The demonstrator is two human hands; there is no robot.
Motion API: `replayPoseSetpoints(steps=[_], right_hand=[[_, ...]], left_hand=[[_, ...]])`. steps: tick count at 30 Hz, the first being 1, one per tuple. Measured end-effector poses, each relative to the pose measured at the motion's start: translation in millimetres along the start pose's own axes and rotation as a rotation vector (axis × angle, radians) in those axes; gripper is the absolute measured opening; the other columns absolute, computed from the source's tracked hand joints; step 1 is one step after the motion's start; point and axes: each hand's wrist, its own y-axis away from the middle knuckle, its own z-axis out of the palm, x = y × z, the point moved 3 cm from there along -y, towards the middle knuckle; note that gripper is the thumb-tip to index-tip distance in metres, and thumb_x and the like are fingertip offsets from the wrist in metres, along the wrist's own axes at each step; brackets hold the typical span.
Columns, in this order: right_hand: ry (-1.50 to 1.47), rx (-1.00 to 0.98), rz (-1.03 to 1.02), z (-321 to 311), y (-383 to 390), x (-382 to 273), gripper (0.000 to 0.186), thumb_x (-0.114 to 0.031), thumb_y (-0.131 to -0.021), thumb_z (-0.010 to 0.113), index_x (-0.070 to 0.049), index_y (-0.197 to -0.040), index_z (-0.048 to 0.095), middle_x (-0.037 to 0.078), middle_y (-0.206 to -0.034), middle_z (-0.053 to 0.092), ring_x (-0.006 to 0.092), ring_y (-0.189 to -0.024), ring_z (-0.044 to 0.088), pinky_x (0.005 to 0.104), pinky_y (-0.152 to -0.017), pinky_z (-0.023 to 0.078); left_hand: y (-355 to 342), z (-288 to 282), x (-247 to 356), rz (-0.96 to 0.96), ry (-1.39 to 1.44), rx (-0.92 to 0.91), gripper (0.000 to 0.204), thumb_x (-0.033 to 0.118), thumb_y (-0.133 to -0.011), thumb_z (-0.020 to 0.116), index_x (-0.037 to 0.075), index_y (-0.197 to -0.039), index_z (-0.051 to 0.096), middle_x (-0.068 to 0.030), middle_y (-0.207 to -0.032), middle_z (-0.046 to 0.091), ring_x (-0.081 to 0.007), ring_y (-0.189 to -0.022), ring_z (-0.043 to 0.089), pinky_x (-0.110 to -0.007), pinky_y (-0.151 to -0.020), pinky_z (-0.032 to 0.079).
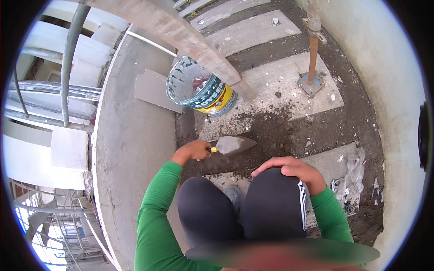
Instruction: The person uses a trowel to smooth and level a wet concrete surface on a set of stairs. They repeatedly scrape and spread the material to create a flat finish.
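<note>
My left hand (195,150) grips a trowel (234,144) by its black and yellow handle, with the pale, dusty blade over dark rubble and dirt (266,131) between two concrete slabs. My right hand (289,170) rests open on my right knee (273,203), fingers stretched over the dark fabric. Beyond the trowel stands a dirty plastic bucket (190,90) with a green and yellow label and something reddish inside, too unclear to name.
A wooden beam (181,31) slants over the bucket. A steel prop (313,58) stands on the far slab (271,90). A concrete ledge (126,171) with a board (153,90) runs along the left, scaffolding (68,90) beyond. A wall (398,126) bounds the right; crumpled plastic (352,167) lies nearby.
</note>
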Motion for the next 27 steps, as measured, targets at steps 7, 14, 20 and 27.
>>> replayPoseSetpoints(steps=[7, 14, 20, 27], right_hand=[[0.217, 0.107, -0.051, 14.4, 16.8, -14.5, 0.069, -0.055, -0.092, 0.078, 0.005, -0.125, 0.077, 0.030, -0.134, 0.074, 0.0439, -0.132, 0.068, 0.0519, -0.118, 0.048], [0.013, 0.476, 0.244, 63.8, 49.1, -9.1, 0.089, -0.061, -0.092, 0.073, 0.009, -0.145, 0.061, 0.034, -0.140, 0.068, 0.0437, -0.130, 0.069, 0.0530, -0.115, 0.051], [0.407, 0.473, 0.763, 42.8, 66.5, 11.4, 0.071, -0.043, -0.102, 0.072, -0.001, -0.156, 0.055, 0.022, -0.150, 0.066, 0.0391, -0.136, 0.066, 0.0497, -0.120, 0.048], [0.742, 0.413, 0.933, 1.6, 102.5, 59.4, 0.060, -0.037, -0.105, 0.075, -0.004, -0.153, 0.060, 0.017, -0.134, 0.076, 0.0278, -0.124, 0.073, 0.0409, -0.108, 0.056]], left_hand=[[-37.7, -10.9, 38.2, 0.350, -0.330, 0.296, 0.040, 0.037, -0.093, 0.074, 0.007, -0.119, 0.078, -0.0212, -0.109, 0.080, -0.0454, -0.107, 0.075, -0.058, -0.093, 0.058], [-76.5, 26.1, 36.2, 0.519, -0.203, 0.338, 0.037, 0.036, -0.093, 0.074, 0.008, -0.117, 0.079, -0.0208, -0.112, 0.079, -0.0441, -0.110, 0.075, -0.056, -0.095, 0.059], [-85.5, 40.5, -0.4, 0.605, -0.023, 0.354, 0.037, 0.037, -0.097, 0.073, 0.008, -0.120, 0.075, -0.0201, -0.111, 0.078, -0.0435, -0.110, 0.074, -0.057, -0.095, 0.058], [-120.8, 60.2, -12.0, 0.694, 0.320, 0.246, 0.038, 0.040, -0.099, 0.076, 0.006, -0.117, 0.071, -0.0241, -0.097, 0.075, -0.0464, -0.095, 0.074, -0.052, -0.081, 0.057]])
